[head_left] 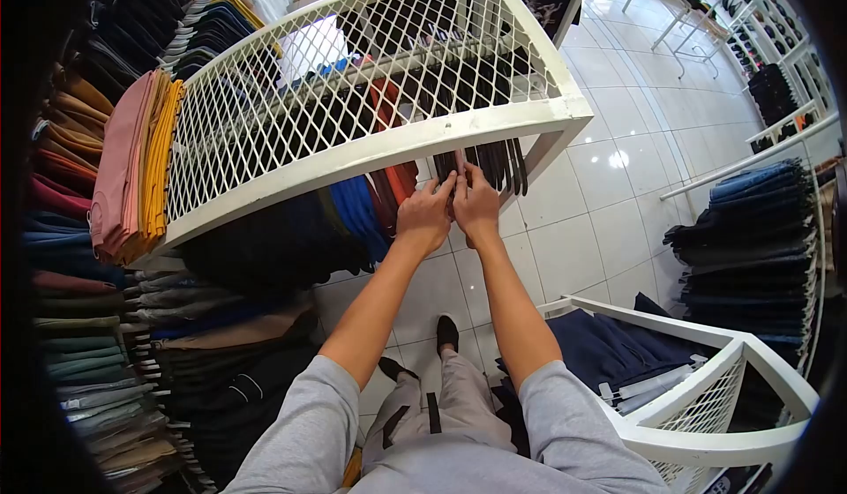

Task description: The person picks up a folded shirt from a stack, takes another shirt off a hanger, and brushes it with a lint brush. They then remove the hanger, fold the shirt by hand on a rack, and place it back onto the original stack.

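Both my hands reach forward, close together, below the front edge of a white rack with a mesh top [371,154]. My left hand [425,216] and my right hand [476,201] pinch a thin brownish strip [460,160] among several dark hanging strips [503,166], which look like belts. The fingers of both hands are bent and pressed together at it. Blue cloth [357,212] and red cloth [399,181] hang under the rack just left of my left hand.
Folded pink trousers [123,172] and yellow trousers [165,154] lie at the rack's left end. Another white rack [706,441] with navy clothing [609,348] stands at the lower right. Dark jeans [750,247] hang at the far right. Tiled floor [560,247] shows between the racks.
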Available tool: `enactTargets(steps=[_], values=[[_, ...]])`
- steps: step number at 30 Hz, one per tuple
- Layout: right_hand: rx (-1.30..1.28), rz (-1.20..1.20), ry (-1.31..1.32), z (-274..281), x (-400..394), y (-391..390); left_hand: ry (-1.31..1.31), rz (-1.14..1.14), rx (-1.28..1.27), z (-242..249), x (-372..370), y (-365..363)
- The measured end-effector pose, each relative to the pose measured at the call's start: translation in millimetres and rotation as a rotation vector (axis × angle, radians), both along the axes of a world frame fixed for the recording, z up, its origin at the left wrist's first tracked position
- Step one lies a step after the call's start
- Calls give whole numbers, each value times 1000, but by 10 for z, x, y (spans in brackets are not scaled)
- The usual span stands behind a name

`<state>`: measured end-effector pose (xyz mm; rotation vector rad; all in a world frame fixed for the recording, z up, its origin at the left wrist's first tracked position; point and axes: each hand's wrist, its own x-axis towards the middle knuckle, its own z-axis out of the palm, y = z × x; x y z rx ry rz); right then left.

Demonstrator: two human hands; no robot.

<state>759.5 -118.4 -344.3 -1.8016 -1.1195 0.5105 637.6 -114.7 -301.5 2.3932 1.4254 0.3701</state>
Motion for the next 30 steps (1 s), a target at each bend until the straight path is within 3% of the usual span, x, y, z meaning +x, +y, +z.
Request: enactTargets(steps=[2, 4, 8, 11, 13, 19, 30], values=[[22, -16, -10, -86, -4, 10, -39, -20, 29, -49, -8, -6], [25, 25, 155, -87, 3, 17, -68, 9, -130, 105, 0, -34], [78, 68, 54, -156, 21, 29, -45, 28, -157, 101, -46, -54], [-24, 112, 66, -75, 33, 23, -55, 47, -129, 73, -72, -76], [-47, 117, 250, -76, 32, 13, -26, 41, -148, 93, -86, -85], [70, 81, 310, -87, -29, -183, -56, 40, -160, 131, -94, -118], [76, 65, 133, -141, -171, -1238, -155, -12, -178, 52, -190, -338]])
